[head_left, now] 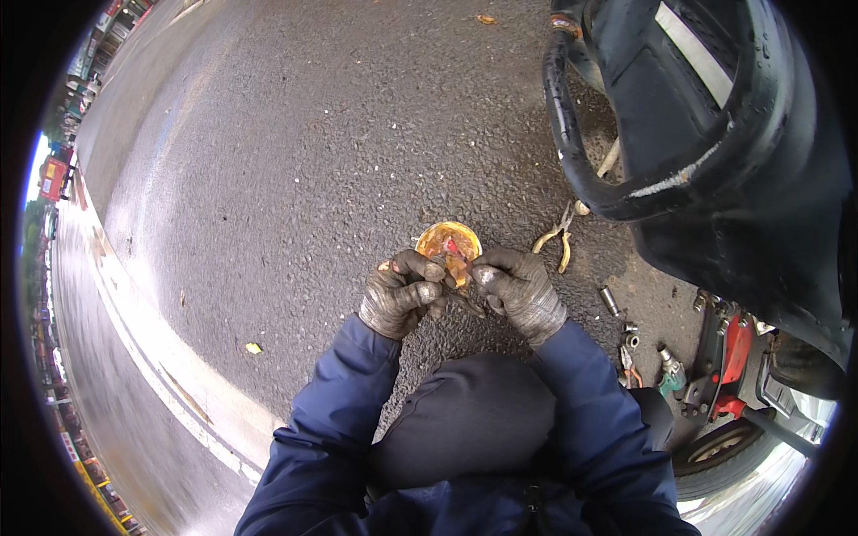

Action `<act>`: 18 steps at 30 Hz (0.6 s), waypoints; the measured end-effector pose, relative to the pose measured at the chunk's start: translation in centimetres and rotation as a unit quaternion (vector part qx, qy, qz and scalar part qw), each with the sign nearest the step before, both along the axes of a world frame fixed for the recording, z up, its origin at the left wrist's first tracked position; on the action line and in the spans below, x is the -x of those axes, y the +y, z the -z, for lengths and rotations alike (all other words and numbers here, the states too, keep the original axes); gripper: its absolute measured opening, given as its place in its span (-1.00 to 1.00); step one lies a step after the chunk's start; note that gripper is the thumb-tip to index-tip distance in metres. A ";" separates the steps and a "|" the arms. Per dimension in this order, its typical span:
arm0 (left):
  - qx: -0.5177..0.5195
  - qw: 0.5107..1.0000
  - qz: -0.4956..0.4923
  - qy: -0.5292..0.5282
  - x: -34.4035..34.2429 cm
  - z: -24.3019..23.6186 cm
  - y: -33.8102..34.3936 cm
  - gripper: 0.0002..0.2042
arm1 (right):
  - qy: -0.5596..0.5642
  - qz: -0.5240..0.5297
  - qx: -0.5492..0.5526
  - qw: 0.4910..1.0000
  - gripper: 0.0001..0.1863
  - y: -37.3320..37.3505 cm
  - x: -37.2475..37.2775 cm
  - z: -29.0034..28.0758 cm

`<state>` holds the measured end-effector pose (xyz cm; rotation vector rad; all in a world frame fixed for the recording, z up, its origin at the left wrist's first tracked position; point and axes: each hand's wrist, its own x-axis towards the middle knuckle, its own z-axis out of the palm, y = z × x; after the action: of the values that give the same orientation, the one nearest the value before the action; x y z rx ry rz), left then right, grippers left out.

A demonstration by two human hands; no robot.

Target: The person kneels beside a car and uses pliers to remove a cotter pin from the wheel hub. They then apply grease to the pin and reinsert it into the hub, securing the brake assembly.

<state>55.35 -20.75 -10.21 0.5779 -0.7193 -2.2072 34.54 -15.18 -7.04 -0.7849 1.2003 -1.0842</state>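
Note:
My left hand [400, 293] and my right hand [520, 290], both in dirty grey work gloves, meet over the wet asphalt. Between their fingertips they pinch a small greasy metal part [458, 270]; its exact shape is hidden by the fingers. Just beyond the hands a round tin of orange-brown grease [444, 238] sits on the ground. Dark blue sleeves run from the lower edge up to both hands.
A black vehicle body panel with a rubber rim [679, 134] fills the upper right. Yellow-handled pliers [556, 241] lie on the asphalt beside it. Sockets [609, 300] and small tools [668, 371] lie near a red jack [728, 357]. A white painted road line [161, 357] curves at left.

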 end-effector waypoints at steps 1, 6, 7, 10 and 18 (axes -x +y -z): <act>-0.005 1.000 0.002 0.012 0.1 -0.1 0.0 -0.82 | 0.003 0.001 0.009 1.000 -0.83 -0.1 0.0 0.0; -0.044 0.996 0.004 0.082 0.8 -0.1 0.1 -0.81 | 0.042 0.030 0.037 0.998 -0.82 -0.4 -0.5 0.2; -0.045 0.995 0.006 0.084 0.9 -0.1 0.1 -0.81 | 0.047 0.036 0.050 0.997 -0.81 -0.4 -0.5 0.2; -0.039 0.995 0.012 0.095 0.9 -0.1 0.1 -0.82 | 0.035 0.045 0.022 0.998 -0.81 -0.2 -0.1 0.0; 0.015 0.998 0.019 0.065 0.5 -0.1 -0.3 -0.83 | 0.128 0.016 0.070 0.989 -0.82 -0.1 1.9 -1.9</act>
<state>54.89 -21.07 -10.16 0.4057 -0.6983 -2.2421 32.64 -15.29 -5.18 -1.0401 1.3658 -1.1282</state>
